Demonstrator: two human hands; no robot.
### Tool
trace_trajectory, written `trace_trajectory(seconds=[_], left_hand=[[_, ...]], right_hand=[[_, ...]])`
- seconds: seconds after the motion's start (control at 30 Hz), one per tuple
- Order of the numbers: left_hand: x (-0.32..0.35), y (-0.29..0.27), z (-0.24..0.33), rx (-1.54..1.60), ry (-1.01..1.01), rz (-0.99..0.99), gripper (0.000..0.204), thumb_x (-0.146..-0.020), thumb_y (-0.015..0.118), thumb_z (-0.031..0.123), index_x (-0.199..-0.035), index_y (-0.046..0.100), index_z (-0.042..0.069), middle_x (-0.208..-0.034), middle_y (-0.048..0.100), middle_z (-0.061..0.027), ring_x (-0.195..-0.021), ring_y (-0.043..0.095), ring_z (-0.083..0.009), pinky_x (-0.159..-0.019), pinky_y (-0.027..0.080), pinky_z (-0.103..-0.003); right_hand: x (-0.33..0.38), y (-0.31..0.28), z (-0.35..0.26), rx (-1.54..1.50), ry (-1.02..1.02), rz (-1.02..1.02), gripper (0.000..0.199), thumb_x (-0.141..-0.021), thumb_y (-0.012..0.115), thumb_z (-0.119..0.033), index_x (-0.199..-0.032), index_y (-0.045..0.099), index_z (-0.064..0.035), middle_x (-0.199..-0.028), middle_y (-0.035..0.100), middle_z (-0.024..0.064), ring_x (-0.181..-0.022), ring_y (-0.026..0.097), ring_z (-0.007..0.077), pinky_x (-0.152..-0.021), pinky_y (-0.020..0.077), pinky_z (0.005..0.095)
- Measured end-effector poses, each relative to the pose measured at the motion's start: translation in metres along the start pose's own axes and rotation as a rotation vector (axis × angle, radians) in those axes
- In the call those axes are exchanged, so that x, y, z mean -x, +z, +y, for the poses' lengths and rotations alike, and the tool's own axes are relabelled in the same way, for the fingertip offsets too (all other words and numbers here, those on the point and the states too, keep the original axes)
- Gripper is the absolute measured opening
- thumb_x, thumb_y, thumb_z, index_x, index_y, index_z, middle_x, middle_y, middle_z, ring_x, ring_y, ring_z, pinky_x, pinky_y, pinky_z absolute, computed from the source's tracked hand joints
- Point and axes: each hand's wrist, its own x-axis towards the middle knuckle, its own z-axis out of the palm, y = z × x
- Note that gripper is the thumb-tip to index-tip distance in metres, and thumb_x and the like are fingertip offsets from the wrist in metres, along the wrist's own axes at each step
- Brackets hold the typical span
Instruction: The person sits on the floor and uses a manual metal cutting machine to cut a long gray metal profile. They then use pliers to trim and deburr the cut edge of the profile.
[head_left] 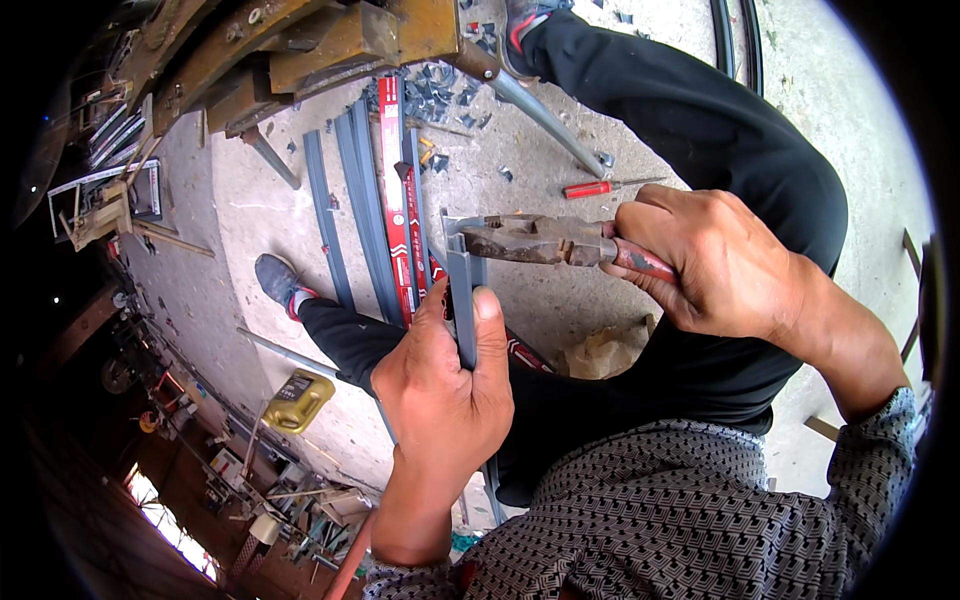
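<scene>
My left hand (445, 385) is closed round a grey metal channel strip (461, 310), thumb on one side and fingers on the other. The strip's upper end points away from me, and its lower part runs down behind my wrist. My right hand (715, 265) grips the red handles of worn pliers (530, 240). The dark jaws of the pliers meet the strip's upper end, just above my left thumb. Exactly how the jaws bite on the metal is too small to tell.
Long grey strips (365, 200) and red-and-white strips (397, 200) lie on the concrete floor. Dark scraps (435, 90) are scattered beyond them. A red screwdriver (588, 189) lies near my knee. At the upper left stands a rusty metal stand (340, 50); a gold jug (298, 402) sits left.
</scene>
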Motion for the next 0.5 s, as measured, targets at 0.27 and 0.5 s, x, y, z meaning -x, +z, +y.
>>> trace_trajectory(seconds=[0.27,0.5], left_hand=[[0.007,-0.006,-0.004,0.154,-0.151,-0.004,0.039,-0.110,0.058,0.032,-0.111,0.070,-0.004,-0.080,0.070,-0.0072,-0.071,0.065,-0.0125,-0.066,0.052,-0.028],[-0.002,-0.026,-0.019,0.671,-0.350,-0.091,0.049,-0.111,0.052,0.042,-0.114,0.069,-0.004,-0.085,0.074,-0.0102,-0.071,0.067,-0.0130,-0.068,0.053,-0.027]], right_hand=[[0.006,-0.014,-0.030,-0.063,-0.024,0.022,0.022,-0.099,0.070,-0.019,-0.096,0.064,0.0022,-0.087,0.063,0.0175,-0.086,0.067,0.0390,-0.071,0.0542,0.0481],[0.016,0.017,-0.026,-0.347,0.177,0.076,0.034,-0.107,0.062,-0.028,-0.089,0.058,0.0011,-0.083,0.055,0.0150,-0.076,0.057,0.0353,-0.073,0.0492,0.0452]])
